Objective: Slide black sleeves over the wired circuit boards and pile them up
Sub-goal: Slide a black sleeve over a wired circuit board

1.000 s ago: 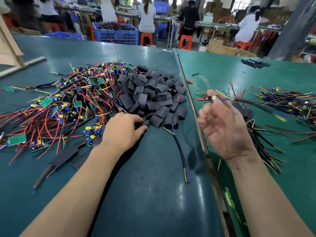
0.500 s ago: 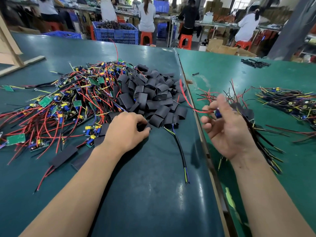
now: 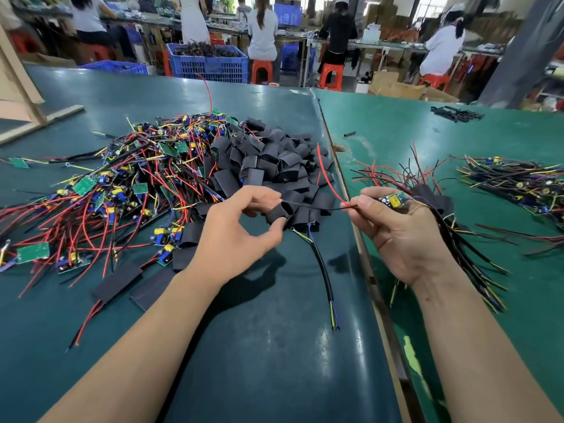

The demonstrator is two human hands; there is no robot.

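Head view. Since half a second ago I see the left hand [image 3: 235,236] lifted off the mat, now pinching one black sleeve [image 3: 279,212] at the near edge of the sleeve heap [image 3: 274,166]. The right hand [image 3: 399,230] grips one circuit board [image 3: 392,200]; its black wire [image 3: 317,206] reaches the sleeve. Bare mat [image 3: 274,346] lies near me. Sleeved pile [image 3: 451,221] sits behind the right hand, unsleeved boards [image 3: 122,184] left. Heaps: too many to count.
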